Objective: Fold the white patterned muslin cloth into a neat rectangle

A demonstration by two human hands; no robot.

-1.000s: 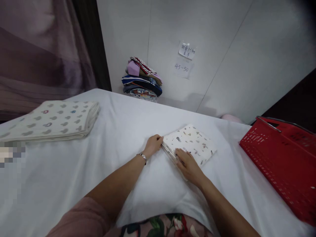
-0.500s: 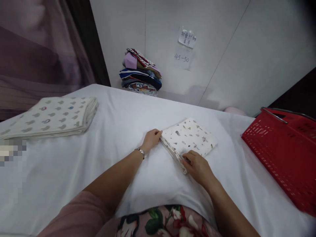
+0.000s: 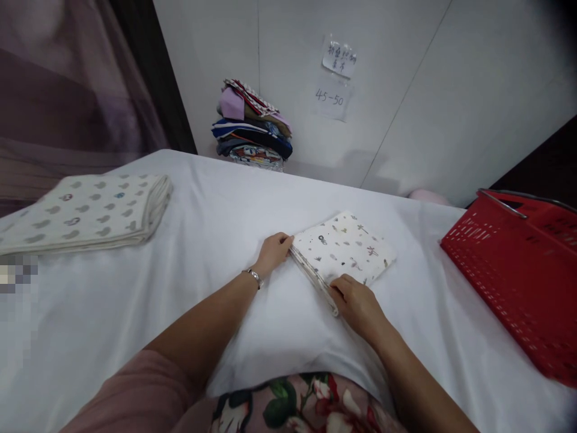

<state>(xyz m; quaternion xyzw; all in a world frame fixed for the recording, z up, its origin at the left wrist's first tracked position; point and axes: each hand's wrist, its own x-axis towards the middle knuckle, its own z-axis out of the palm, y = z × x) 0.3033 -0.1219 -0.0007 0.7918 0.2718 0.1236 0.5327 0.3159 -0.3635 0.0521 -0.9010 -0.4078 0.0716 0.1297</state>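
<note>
A small folded cloth (image 3: 347,246), white with scattered little prints, lies on the white-covered table (image 3: 216,228) in front of me. Its layered edge faces my body. My left hand (image 3: 274,249), with a bracelet at the wrist, pinches the cloth's left corner. At the near corner, my right hand (image 3: 356,300) grips the layered edge, thumb below and fingers on top. The fingers of the right hand partly cover that corner.
To the left lies a larger folded cloth (image 3: 99,210) with grey prints. A red plastic basket (image 3: 514,270) with a metal handle stands at the right. Beyond the table's far edge, a stack of folded fabrics (image 3: 252,126) sits against the wall, near paper notes (image 3: 336,78).
Both hands keep their hold on the cloth's corners and have hardly moved. The layered edge near my right hand looks flatter. The view has shifted slightly.
</note>
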